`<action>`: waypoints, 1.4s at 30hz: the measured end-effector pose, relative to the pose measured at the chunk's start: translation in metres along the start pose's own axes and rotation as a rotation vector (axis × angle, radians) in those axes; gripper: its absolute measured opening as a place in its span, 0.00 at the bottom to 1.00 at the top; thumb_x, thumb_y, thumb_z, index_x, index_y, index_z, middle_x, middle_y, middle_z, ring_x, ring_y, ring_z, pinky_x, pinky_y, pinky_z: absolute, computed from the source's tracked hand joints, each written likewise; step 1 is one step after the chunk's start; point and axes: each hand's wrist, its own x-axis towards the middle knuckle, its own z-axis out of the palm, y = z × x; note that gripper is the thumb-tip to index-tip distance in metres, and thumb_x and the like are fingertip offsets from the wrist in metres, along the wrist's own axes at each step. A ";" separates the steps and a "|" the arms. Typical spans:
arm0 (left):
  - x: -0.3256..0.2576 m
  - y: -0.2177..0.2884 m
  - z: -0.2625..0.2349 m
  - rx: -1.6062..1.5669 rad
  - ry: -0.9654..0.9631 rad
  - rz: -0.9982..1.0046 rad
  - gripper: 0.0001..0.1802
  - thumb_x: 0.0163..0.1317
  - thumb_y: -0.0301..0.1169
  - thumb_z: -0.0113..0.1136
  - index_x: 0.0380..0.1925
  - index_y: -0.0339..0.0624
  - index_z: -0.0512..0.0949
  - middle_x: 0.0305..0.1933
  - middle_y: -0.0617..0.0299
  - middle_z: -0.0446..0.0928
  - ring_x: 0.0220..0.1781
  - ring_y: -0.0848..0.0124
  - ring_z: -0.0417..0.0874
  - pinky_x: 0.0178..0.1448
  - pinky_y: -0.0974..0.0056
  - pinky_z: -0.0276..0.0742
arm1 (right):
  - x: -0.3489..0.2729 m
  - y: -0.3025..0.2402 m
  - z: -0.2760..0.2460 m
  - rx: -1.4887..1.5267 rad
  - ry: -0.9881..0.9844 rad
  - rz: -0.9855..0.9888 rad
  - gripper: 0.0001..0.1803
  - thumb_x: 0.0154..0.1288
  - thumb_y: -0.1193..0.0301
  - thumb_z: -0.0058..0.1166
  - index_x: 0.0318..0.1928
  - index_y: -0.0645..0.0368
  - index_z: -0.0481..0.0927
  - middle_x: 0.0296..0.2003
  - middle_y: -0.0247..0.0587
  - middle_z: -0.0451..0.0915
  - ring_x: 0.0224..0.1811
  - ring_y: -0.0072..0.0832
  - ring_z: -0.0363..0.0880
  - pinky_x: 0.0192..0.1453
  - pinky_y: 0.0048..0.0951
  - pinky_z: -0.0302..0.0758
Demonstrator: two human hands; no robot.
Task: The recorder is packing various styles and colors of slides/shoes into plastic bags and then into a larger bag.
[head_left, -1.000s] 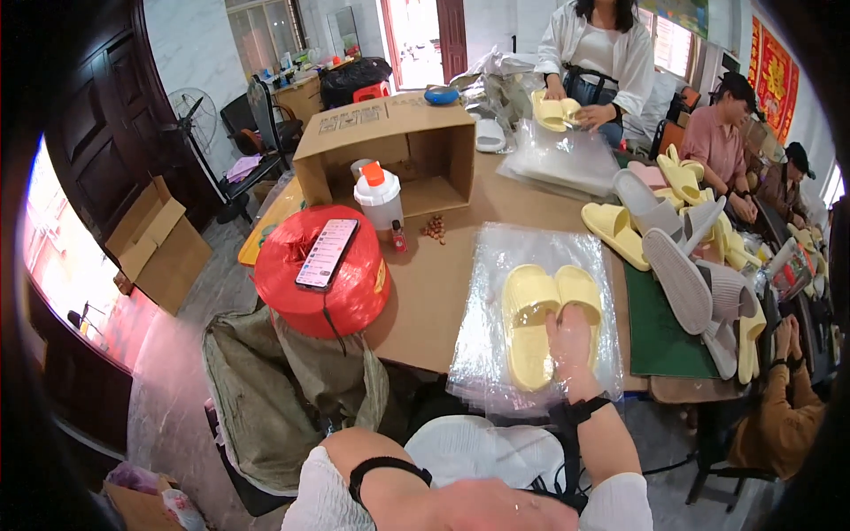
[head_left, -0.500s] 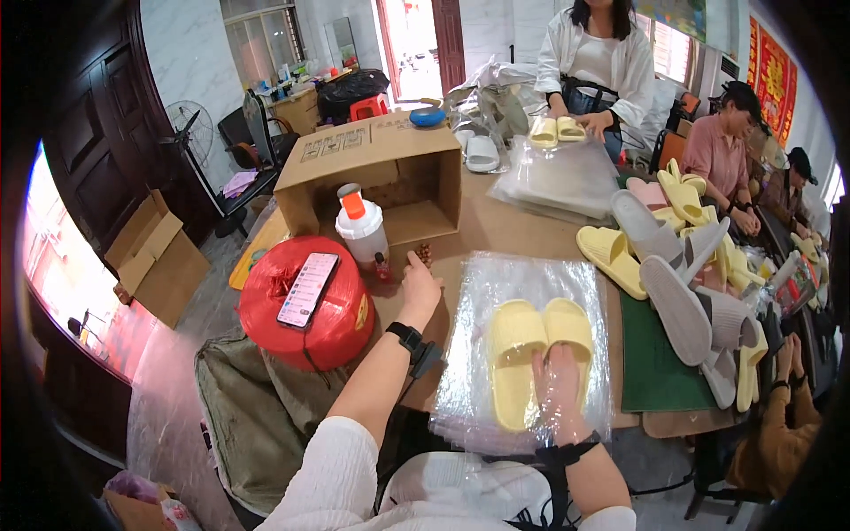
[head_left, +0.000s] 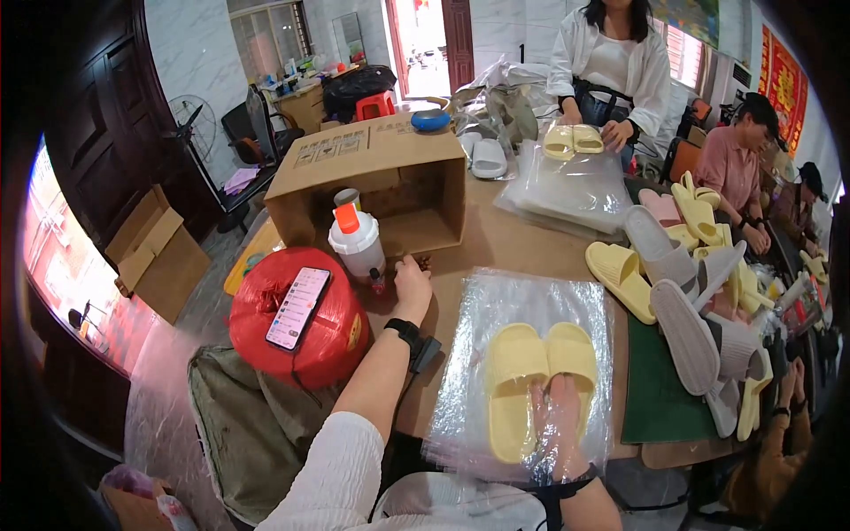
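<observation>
Left hand (head_left: 413,285) moved near red bottle (head_left: 378,285), right hand (head_left: 560,425) at slippers (head_left: 517,356)

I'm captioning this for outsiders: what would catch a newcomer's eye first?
Probably the red twine roll at left, a lit phone on top. Next, the pale yellow slides at front centre, framed by clear plastic bags, the right hand at them. Mixed-colour slippers pile up at right.

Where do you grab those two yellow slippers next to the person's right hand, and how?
Probably by the inner sides of both straps, coming from the heel end. The yellow slippers lie side by side, toes away from the person, with strap openings facing the right hand.
</observation>
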 end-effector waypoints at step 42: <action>-0.274 -0.004 -0.175 -0.506 -0.434 0.350 0.24 0.58 0.17 0.56 0.54 0.45 0.81 0.66 0.45 0.69 0.50 0.58 0.83 0.48 0.63 0.81 | -0.130 0.041 -0.115 0.094 0.145 -0.144 0.20 0.59 0.77 0.59 0.53 0.51 0.81 0.48 0.42 0.82 0.32 0.34 0.83 0.36 0.30 0.80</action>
